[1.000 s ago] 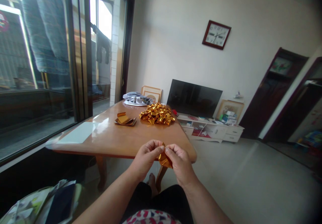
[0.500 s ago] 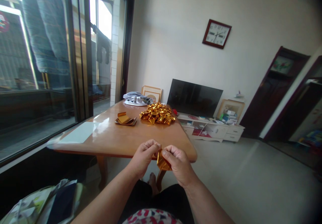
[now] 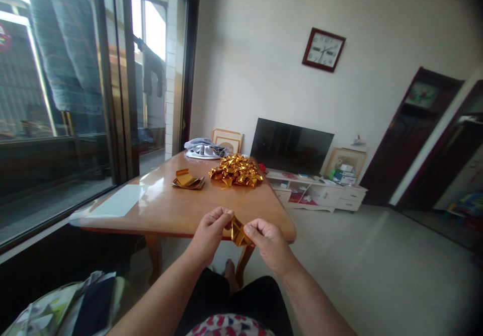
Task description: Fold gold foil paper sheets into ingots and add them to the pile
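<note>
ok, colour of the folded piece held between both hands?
Shiny metallic gold: the folded piece, best seen in the head view.

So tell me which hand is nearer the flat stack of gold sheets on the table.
Left. The left hand is below and slightly right of the gold sheets; the right hand is farther right, both pinching a folded gold piece.

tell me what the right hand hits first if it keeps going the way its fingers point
Its fingers point left, so the right hand would likely meet the gold foil it pinches, then the left hand just beyond.
</note>
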### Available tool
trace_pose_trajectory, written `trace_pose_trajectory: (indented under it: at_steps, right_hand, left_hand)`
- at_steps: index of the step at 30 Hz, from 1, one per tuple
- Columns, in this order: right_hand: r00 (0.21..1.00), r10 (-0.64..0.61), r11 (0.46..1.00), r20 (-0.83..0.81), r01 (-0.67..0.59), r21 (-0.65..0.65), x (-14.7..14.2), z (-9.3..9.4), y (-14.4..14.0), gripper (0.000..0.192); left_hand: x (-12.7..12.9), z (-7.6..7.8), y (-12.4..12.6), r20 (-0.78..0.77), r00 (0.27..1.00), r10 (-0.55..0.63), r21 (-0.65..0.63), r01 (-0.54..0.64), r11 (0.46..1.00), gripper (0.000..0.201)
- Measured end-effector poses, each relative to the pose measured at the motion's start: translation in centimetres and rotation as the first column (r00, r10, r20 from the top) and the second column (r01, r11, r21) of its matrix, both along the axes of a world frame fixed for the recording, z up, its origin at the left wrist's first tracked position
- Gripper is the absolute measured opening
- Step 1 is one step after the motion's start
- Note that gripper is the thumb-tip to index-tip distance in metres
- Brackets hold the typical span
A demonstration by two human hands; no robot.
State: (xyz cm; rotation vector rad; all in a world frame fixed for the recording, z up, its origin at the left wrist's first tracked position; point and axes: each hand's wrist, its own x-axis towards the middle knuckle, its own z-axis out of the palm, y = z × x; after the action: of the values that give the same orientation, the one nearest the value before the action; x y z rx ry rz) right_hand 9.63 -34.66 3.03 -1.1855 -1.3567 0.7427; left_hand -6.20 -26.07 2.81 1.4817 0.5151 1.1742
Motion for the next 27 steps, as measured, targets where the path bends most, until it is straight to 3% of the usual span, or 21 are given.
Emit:
trace_pose_trajectory:
  at_steps: [6, 11, 18, 23, 27]
  right_hand:
    - [0.996, -0.028, 0.998, 0.087, 0.033, -0.05, 1.3, -0.1, 0.1, 0.032]
    - [0.964, -0.109, 0.994, 0.241, 0.104, 0.033, 2.3, 0.6, -0.2, 0.03]
    - [0.726, -0.346, 0.925, 0.594, 0.158, 0.345, 3.0, 1.5, -0.8, 0.019]
    - [0.569, -0.437, 0.891, 0.697, 0.167, 0.423, 3.1, 1.2, -1.0, 0.018]
    - [0.511, -0.457, 0.882, 0.728, 0.154, 0.445, 2.9, 1.1, -1.1, 0.02]
  left_hand:
    - [-0.3, 0.5, 0.8, 0.049, 0.996, 0.07, -0.001, -0.07, 0.998, 0.035]
    - [-0.9, 1.0, 1.2, 0.0, 1.0, -0.007, -0.01, 0.007, 1.0, 0.034]
    - [-1.4, 1.2, 2.2, -0.095, 0.995, -0.044, -0.062, 0.038, 0.997, 0.029]
    - [-1.7, 1.7, 1.9, -0.108, 0.994, -0.021, -0.026, 0.019, 0.999, 0.031]
    - [-1.5, 1.6, 1.5, -0.185, 0.98, -0.078, -0.018, 0.076, 0.997, 0.032]
